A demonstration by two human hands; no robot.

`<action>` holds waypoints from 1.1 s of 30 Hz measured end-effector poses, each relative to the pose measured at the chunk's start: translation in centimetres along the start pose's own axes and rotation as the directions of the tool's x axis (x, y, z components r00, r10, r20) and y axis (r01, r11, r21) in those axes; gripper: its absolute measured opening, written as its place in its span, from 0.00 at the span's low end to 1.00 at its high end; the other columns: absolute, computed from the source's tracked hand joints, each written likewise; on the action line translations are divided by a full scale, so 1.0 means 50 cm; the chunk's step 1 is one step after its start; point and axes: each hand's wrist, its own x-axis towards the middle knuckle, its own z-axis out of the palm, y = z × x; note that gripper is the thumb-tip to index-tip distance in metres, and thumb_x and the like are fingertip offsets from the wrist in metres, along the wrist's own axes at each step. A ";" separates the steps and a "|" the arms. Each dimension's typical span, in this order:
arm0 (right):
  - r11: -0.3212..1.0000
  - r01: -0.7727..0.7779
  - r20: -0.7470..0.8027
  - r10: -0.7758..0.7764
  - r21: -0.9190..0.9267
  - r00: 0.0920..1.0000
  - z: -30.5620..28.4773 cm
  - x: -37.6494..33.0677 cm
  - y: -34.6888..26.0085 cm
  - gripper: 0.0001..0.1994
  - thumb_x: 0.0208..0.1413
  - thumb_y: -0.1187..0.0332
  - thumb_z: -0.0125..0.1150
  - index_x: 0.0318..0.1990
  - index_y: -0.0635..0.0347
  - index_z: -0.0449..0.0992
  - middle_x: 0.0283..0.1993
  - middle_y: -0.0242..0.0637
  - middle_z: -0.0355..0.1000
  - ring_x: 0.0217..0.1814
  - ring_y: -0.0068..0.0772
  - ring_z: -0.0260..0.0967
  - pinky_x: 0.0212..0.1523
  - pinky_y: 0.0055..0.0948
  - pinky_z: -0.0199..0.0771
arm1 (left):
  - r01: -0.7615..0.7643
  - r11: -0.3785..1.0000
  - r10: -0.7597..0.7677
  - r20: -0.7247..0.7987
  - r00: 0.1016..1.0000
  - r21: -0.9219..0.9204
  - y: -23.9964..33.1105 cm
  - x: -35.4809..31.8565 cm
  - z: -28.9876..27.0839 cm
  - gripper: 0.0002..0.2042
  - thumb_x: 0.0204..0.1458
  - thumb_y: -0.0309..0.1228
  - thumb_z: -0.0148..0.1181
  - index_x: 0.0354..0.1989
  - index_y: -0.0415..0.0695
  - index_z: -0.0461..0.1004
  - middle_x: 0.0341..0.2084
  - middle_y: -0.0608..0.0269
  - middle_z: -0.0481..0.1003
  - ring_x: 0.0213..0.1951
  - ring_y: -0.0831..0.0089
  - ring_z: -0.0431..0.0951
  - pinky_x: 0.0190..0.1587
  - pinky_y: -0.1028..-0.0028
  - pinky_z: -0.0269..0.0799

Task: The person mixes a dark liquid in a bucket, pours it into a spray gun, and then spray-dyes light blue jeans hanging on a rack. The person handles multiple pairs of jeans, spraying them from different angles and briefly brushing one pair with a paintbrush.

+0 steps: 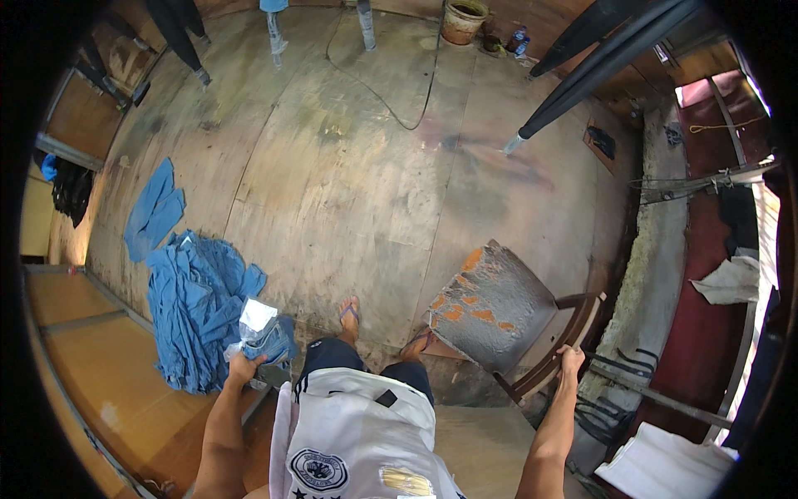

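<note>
My left hand is closed at the lower left, gripping a small folded bundle of blue denim. A white sheet of paper and some clear plastic show at that bundle; how they are attached I cannot tell. Directly beside it lies a heap of blue denim clothes. My right hand is wrapped around the top of a wooden chair's back. The chair has a worn dark seat with orange patches and stands to the right of my feet.
One blue garment lies on the stained floor beyond the heap. Black trouser legs hang at the upper right, others at the upper left. A dark cable loops onto the floor. A pot stands far back; white cloth lies lower right.
</note>
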 end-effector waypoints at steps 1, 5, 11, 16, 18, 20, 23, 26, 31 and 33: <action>0.999 0.022 0.031 -0.020 -0.045 0.999 0.008 0.026 -0.002 0.07 0.43 0.82 0.56 0.33 0.71 0.73 0.26 0.41 0.72 0.19 0.37 0.69 0.23 0.37 0.71 | 0.083 0.995 -0.083 0.005 0.997 0.061 0.013 -0.018 0.010 0.31 0.49 0.51 0.73 0.54 0.40 0.78 0.49 0.43 0.80 0.54 0.47 0.79 0.55 0.57 0.73; 0.992 0.093 0.181 -0.076 -0.089 0.981 0.077 0.150 0.011 0.20 0.43 0.84 0.54 0.48 0.84 0.70 0.27 0.41 0.76 0.21 0.32 0.70 0.27 0.32 0.72 | 0.186 0.981 -0.187 0.020 0.982 0.057 0.073 -0.123 0.056 0.33 0.50 0.54 0.71 0.56 0.41 0.75 0.52 0.42 0.79 0.55 0.45 0.77 0.56 0.57 0.72; 0.968 0.213 0.314 -0.162 -0.136 0.936 0.122 0.404 -0.027 0.15 0.51 0.81 0.53 0.47 0.73 0.76 0.26 0.37 0.72 0.23 0.30 0.70 0.26 0.31 0.71 | 0.263 0.957 -0.275 -0.094 0.957 -0.124 0.211 -0.328 0.170 0.29 0.51 0.44 0.73 0.58 0.40 0.74 0.53 0.46 0.79 0.57 0.50 0.77 0.58 0.58 0.71; 0.842 0.303 0.202 -0.235 -0.446 0.951 0.137 0.613 -0.028 0.20 0.60 0.65 0.65 0.52 0.75 0.76 0.39 0.48 0.79 0.39 0.44 0.78 0.45 0.39 0.77 | 0.262 0.942 -0.277 -0.046 0.960 -0.209 0.306 -0.450 0.267 0.28 0.49 0.36 0.76 0.57 0.39 0.75 0.52 0.50 0.80 0.54 0.56 0.79 0.58 0.61 0.72; 0.803 0.281 0.184 -0.216 -0.525 0.959 0.112 0.663 0.005 0.27 0.63 0.60 0.65 0.60 0.76 0.71 0.54 0.58 0.78 0.60 0.53 0.74 0.61 0.40 0.71 | 0.345 0.914 -0.360 -0.034 0.933 -0.214 0.329 -0.472 0.299 0.27 0.48 0.36 0.77 0.56 0.38 0.75 0.51 0.51 0.81 0.53 0.56 0.79 0.57 0.62 0.72; 0.745 0.339 0.161 -0.302 -0.574 0.939 0.090 0.692 0.047 0.29 0.63 0.58 0.65 0.62 0.75 0.70 0.57 0.58 0.76 0.62 0.52 0.73 0.62 0.40 0.70 | 0.409 0.893 -0.421 -0.027 0.907 -0.187 0.347 -0.486 0.326 0.27 0.48 0.36 0.77 0.55 0.38 0.76 0.50 0.52 0.81 0.52 0.57 0.80 0.56 0.63 0.73; 0.737 0.360 0.136 -0.348 -0.572 0.928 0.078 0.725 0.088 0.32 0.63 0.55 0.65 0.65 0.73 0.68 0.61 0.58 0.73 0.65 0.52 0.71 0.64 0.40 0.68 | 0.411 0.883 -0.410 0.053 0.910 -0.226 0.367 -0.496 0.345 0.26 0.49 0.36 0.76 0.54 0.38 0.76 0.49 0.51 0.82 0.52 0.57 0.80 0.56 0.62 0.73; 0.739 0.326 0.124 -0.316 -0.590 0.941 0.069 0.721 0.103 0.35 0.63 0.53 0.65 0.67 0.73 0.66 0.64 0.59 0.71 0.67 0.53 0.69 0.67 0.40 0.66 | 0.401 0.892 -0.410 0.001 0.912 -0.207 0.386 -0.494 0.347 0.24 0.50 0.36 0.75 0.54 0.38 0.77 0.49 0.51 0.82 0.51 0.56 0.81 0.56 0.62 0.73; 0.702 0.367 0.078 -0.407 -0.610 0.910 0.082 0.654 0.070 0.36 0.61 0.52 0.67 0.66 0.74 0.67 0.62 0.60 0.73 0.65 0.58 0.70 0.65 0.43 0.67 | 0.391 0.899 -0.395 0.019 0.918 -0.199 0.422 -0.481 0.358 0.24 0.51 0.36 0.74 0.55 0.39 0.77 0.50 0.52 0.81 0.52 0.57 0.81 0.56 0.62 0.73; 0.744 0.419 0.100 -0.434 -0.521 0.895 0.102 0.613 0.044 0.32 0.61 0.55 0.66 0.63 0.74 0.69 0.56 0.60 0.75 0.59 0.59 0.73 0.61 0.44 0.68 | 0.397 0.895 -0.402 0.020 0.915 -0.203 0.439 -0.473 0.365 0.24 0.52 0.37 0.74 0.55 0.40 0.77 0.51 0.52 0.81 0.53 0.57 0.80 0.56 0.62 0.73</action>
